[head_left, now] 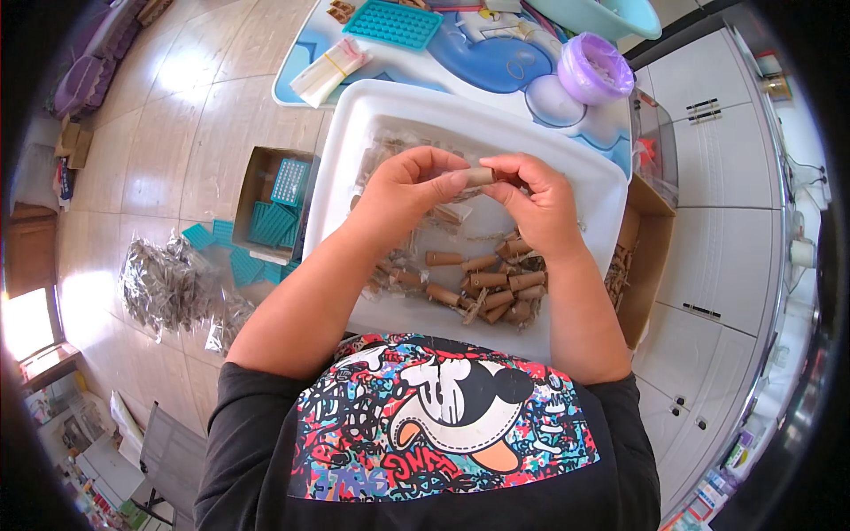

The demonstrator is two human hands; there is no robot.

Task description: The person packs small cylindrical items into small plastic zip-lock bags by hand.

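Observation:
A short brown paper tube (479, 177) is held level over the white plastic tub (595, 164). My left hand (414, 184) pinches its left end between thumb and fingers, and the fingers of my right hand (537, 196) close on its right end. Below my hands, several similar brown cone-shaped tubes (488, 280) lie in a loose pile at the near right of the tub, some with frayed, string-like strands. Small clear-wrapped pieces (381, 164) cover the tub's far left part, partly hidden by my left hand and forearm.
Beyond the tub, a blue-and-white table holds a teal grid tray (394, 24), a bundle of clear bags (330, 71) and a purple bowl (595, 69). A cardboard box with teal trays (274, 221) stands left; another cardboard box (651, 239) stands right. Wrapped packets (168, 279) lie on the floor.

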